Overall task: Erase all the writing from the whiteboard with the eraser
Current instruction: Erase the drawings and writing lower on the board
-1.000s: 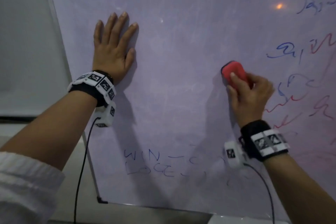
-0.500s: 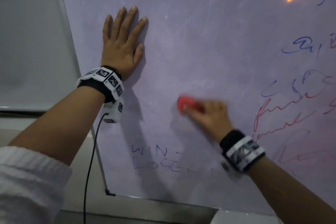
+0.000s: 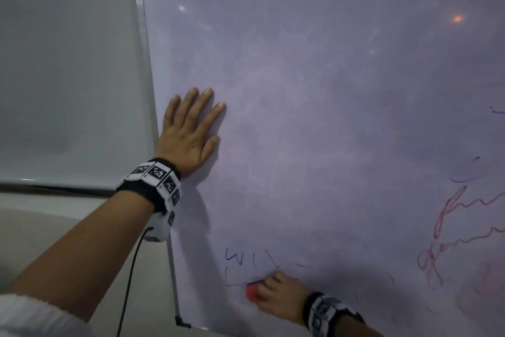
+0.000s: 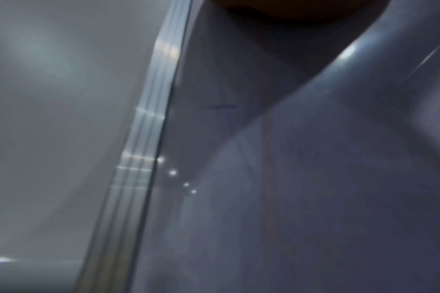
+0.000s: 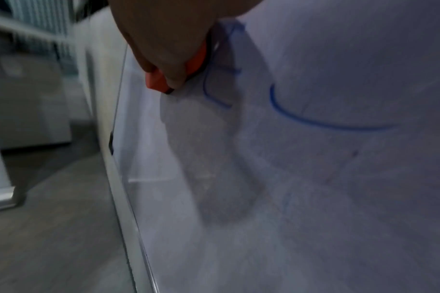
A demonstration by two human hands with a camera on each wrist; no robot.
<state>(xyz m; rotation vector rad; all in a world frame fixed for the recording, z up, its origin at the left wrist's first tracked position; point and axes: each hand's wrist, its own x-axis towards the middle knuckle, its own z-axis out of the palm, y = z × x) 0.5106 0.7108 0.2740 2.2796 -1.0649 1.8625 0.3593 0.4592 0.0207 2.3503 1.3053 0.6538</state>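
Right hand (image 3: 276, 299) grips red eraser (image 3: 252, 290) against whiteboard (image 3: 328, 118) — blue letters (image 3: 250, 258) just above its fingers. Left hand (image 3: 188, 131) flat, fingers straight (bracing). Risk: red scrawl (image 3: 451, 230), probably beyond this stroke, gets missed.

The right hand (image 3: 278, 299) covers most of the red eraser (image 3: 252, 290), both smeared by motion blur. The blue writing (image 3: 247, 260) beside them is too faint to read (partly wiped), and the red scrawl (image 3: 461, 230) runs off the right edge.
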